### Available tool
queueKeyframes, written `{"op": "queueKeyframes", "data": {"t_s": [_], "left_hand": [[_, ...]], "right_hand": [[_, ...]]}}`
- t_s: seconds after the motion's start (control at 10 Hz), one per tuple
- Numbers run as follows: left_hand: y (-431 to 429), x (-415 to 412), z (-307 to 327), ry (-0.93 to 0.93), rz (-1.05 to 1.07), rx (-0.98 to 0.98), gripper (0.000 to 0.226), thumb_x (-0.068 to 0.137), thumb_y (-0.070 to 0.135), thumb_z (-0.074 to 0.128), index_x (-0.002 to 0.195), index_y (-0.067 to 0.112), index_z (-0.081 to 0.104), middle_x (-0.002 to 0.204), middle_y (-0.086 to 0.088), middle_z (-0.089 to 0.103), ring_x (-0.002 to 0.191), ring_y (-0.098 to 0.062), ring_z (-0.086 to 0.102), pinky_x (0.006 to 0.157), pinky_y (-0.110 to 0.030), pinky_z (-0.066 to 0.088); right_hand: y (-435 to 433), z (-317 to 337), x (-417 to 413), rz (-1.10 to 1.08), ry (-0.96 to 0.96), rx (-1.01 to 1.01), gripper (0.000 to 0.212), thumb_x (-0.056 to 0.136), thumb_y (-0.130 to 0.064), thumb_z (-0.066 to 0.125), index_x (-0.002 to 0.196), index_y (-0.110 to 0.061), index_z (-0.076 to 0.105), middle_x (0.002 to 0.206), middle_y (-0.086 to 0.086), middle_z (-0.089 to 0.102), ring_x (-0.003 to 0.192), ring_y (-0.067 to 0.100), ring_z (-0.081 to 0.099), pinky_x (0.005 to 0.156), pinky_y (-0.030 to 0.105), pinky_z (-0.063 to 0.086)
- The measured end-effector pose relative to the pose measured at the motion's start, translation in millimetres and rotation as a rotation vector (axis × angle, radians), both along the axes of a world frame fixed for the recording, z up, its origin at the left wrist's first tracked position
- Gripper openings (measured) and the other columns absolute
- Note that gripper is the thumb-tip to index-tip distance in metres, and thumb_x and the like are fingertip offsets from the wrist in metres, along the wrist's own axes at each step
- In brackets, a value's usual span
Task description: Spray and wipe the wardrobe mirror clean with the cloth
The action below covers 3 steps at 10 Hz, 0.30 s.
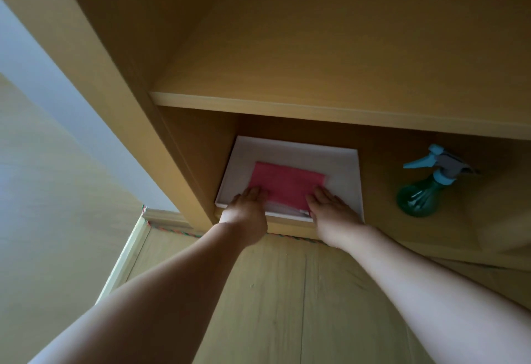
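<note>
Both arms reach into the lowest compartment of a wooden wardrobe (258,47), where a folded pink cloth (284,184) lies flat in a shallow white tray (342,174) on the bottom shelf. The left hand (247,208) rests palm down on the cloth's near left corner, fingers straight and together — flat, not gripping. The right hand (330,205) lies the same way on the near right corner, fingers spread a little, closed on nothing. To the right, well apart from the tray, a green spray bottle (422,191) with a light blue trigger head stands on the same shelf — untouched. Pale wood-plank flooring (287,291) shows below.
</note>
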<state>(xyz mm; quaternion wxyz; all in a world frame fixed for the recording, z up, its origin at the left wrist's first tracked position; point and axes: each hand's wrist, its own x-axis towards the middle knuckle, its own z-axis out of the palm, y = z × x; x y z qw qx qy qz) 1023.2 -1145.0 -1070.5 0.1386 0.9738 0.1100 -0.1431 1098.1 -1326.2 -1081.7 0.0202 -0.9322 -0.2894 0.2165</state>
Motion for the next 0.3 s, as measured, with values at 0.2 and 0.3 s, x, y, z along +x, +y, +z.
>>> {"op": "queueKeyframes", "data": {"t_s": [0.2, 0.3], "left_hand": [[-22.7, -64.1, 73.4, -0.011, 0.015, -0.057, 0.057, 0.098, 0.018, 0.033, 0.152, 0.013, 0.017, 0.161, -0.004, 0.015, 0.147, -0.018, 0.012, 0.118, -0.03, 0.011], [-35.5, -100.6, 142.7, -0.03, 0.0, -0.127, 0.055, 0.099, 0.02, 0.033, 0.151, 0.013, 0.021, 0.159, -0.003, 0.021, 0.146, -0.018, 0.016, 0.118, -0.029, 0.015]], "right_hand": [[-19.1, 90.8, -71.0, -0.032, 0.123, 0.131, 0.051, 0.104, -0.021, 0.032, 0.153, -0.018, 0.021, 0.163, 0.002, 0.009, 0.148, 0.022, 0.012, 0.117, 0.032, 0.017], [-36.2, 165.9, -106.3, -0.031, 0.195, 0.209, 0.05, 0.103, -0.023, 0.034, 0.152, -0.019, 0.027, 0.162, -0.003, 0.011, 0.147, 0.018, 0.018, 0.114, 0.028, 0.023]]}}
